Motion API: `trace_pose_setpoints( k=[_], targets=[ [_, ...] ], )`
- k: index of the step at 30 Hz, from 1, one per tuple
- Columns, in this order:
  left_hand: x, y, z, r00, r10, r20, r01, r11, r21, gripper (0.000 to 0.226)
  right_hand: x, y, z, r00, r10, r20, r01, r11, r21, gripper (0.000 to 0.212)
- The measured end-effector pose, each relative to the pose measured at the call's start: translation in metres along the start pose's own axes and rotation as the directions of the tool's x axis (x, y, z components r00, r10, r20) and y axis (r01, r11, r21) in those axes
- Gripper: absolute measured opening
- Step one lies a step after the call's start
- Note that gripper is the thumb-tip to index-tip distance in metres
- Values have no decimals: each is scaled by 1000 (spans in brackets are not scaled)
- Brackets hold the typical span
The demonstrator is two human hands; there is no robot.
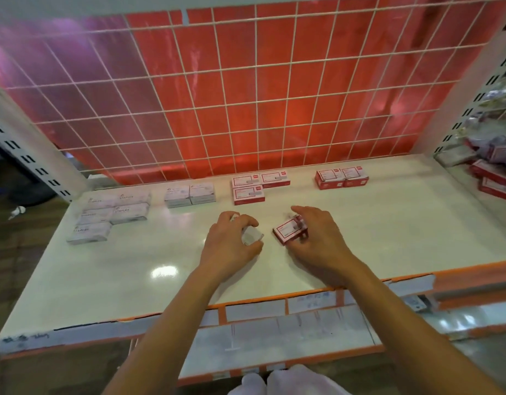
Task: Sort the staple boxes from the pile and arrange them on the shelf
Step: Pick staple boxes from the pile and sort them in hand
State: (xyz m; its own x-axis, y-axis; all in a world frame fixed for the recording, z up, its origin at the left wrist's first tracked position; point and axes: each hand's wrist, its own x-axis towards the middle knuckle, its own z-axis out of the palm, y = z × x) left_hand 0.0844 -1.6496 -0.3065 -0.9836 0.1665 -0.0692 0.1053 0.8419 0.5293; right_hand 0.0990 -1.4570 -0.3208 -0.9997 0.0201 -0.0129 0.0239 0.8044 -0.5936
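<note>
My left hand (232,240) grips a white staple box (252,234) just above the white shelf (160,266) at its middle. Beside it, my right hand (314,238) holds a red staple box (287,230), tilted, with fingers curled over its far end. Along the back of the shelf stand sorted groups: several white boxes (112,216) at the left, two white boxes (190,196), three red boxes (254,185), and two red boxes (341,178) further right.
A pile of mixed staple boxes (491,163) lies on the neighbouring shelf at the right. A white wire grid (246,104) over a red backing closes the rear. An orange-edged label strip (274,306) runs along the shelf front. A lower shelf (274,337) sits below.
</note>
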Motion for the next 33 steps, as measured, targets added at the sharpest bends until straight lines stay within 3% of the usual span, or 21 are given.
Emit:
trace_pose_setpoints(
  k=[3, 11, 18, 33],
  targets=[
    [0, 4, 1, 1000, -2, -11, 2, 1000, -2, 41, 4, -1, 4, 997, -77, 15, 78, 989, -124, 74],
    [7, 13, -2, 998, -67, -21, 68, 997, 25, 42, 32, 6, 5, 993, 31, -115, -30, 1000, 3, 55],
    [7, 19, -4, 992, -120, -42, 121, 992, 31, 44, 59, 6, 6, 978, -51, -201, 56, 998, 19, 32],
    [7, 15, -3, 973, -196, -122, 197, 980, -3, 44, 85, 6, 11, 973, -91, -214, 105, 993, 53, 32]
  ],
)
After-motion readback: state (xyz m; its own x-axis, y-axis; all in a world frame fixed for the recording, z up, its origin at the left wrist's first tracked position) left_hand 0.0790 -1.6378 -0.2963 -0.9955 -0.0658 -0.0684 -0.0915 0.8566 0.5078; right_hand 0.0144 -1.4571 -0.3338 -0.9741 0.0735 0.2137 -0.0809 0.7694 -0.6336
